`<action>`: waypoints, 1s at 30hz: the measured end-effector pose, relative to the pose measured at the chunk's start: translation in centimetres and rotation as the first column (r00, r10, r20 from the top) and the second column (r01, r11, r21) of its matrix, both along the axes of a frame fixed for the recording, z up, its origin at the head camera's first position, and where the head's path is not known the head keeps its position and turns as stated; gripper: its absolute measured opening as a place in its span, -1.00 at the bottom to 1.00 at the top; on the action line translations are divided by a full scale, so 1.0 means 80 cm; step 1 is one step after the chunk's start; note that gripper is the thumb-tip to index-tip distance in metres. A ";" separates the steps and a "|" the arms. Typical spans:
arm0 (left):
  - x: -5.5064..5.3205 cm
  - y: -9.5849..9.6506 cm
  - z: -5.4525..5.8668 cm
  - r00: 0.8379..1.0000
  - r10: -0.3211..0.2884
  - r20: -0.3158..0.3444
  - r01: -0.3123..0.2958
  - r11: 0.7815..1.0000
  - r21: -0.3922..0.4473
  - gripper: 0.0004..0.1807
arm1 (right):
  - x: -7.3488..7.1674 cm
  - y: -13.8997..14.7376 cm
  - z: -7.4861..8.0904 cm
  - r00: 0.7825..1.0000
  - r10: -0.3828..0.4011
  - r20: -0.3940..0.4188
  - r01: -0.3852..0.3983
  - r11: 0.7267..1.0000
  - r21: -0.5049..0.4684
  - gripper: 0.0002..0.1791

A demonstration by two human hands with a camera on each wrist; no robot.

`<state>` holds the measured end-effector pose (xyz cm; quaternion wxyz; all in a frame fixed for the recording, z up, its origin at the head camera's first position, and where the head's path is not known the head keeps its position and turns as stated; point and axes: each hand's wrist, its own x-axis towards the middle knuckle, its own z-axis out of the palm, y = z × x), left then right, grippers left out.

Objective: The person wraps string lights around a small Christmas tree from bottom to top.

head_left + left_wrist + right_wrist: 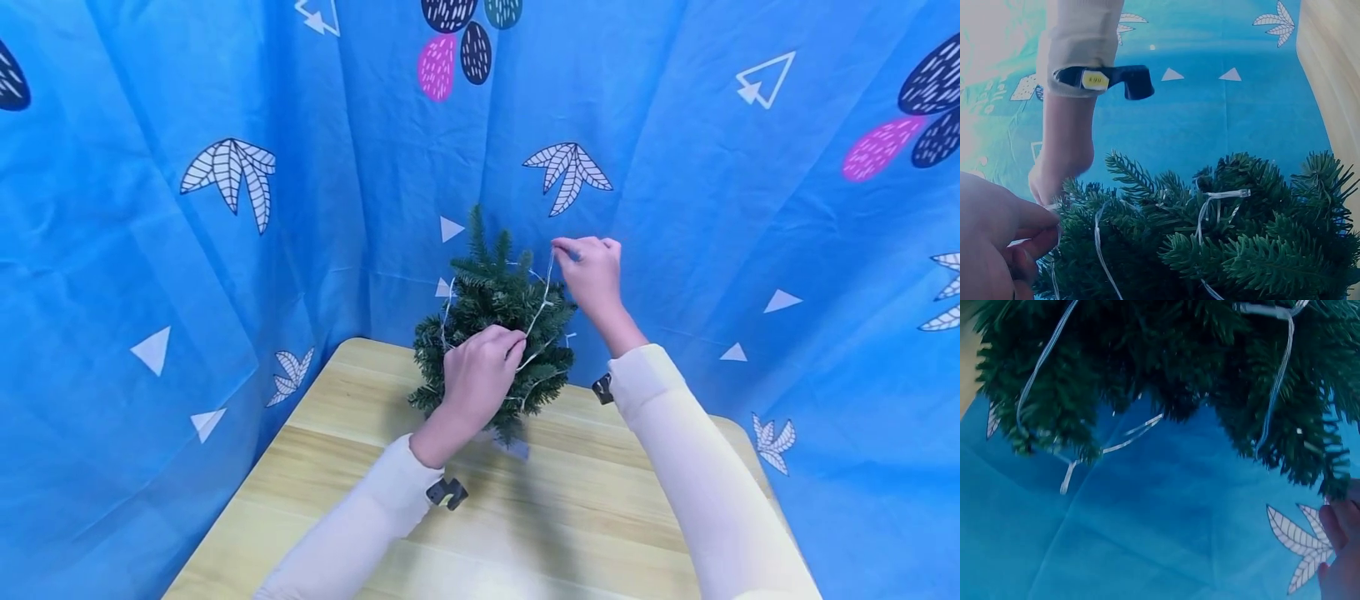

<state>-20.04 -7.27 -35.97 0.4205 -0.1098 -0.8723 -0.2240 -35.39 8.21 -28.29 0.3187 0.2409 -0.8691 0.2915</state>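
A small green artificial Christmas tree (498, 304) stands on the table with a thin string of fairy lights (1107, 262) looped around its branches. My left hand (483, 371) is at the front of the tree, pinching the light string between thumb and forefinger. Up beside the treetop on the right, my right hand (596, 271) pinches another part of the same string. Between the two hands the wire runs up in a slanting line. In the left wrist view, the left hand (997, 244) grips the wire near the branches. Only part of the right hand (1342, 550) shows in the right wrist view.
The tree rests on a light wooden table (600, 492), near its back edge. Blue patterned cloth (675, 208) hangs close behind and on both sides. A dark camera mount is on each wrist, one (447, 493) at the left cuff and one (602, 388) at the right.
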 end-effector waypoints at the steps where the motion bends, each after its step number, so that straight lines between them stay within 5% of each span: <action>1: 0.000 0.001 0.000 1.000 -0.001 0.001 0.001 1.000 -0.001 -0.88 | -0.001 -0.002 0.000 0.999 -0.002 0.045 0.001 1.000 0.016 -0.78; 5: 0.001 0.003 0.000 1.000 -0.011 0.013 0.011 1.000 0.002 -0.87 | -0.005 -0.005 0.001 0.966 -0.001 0.258 -0.013 0.998 0.055 -0.72; 11: 0.001 0.004 0.000 1.000 -0.017 0.017 0.016 1.000 0.011 -0.86 | -0.012 -0.003 0.003 0.808 0.064 0.586 -0.054 0.998 -0.035 -0.69; 15: 0.001 0.006 -0.002 0.999 -0.020 0.027 0.020 1.000 0.010 -0.86 | -0.015 0.003 -0.001 0.751 0.124 0.648 -0.106 0.992 -0.068 -0.68; 19: 0.001 0.007 -0.002 0.999 -0.014 0.032 0.014 1.000 0.006 -0.86 | -0.016 0.010 -0.001 0.753 0.127 0.646 -0.132 0.990 -0.040 -0.65; 30: 0.010 -0.008 0.002 0.999 -0.037 0.002 0.037 0.998 0.047 -0.72 | 0.003 0.032 0.006 0.820 0.144 0.554 -0.093 0.988 -0.120 -0.62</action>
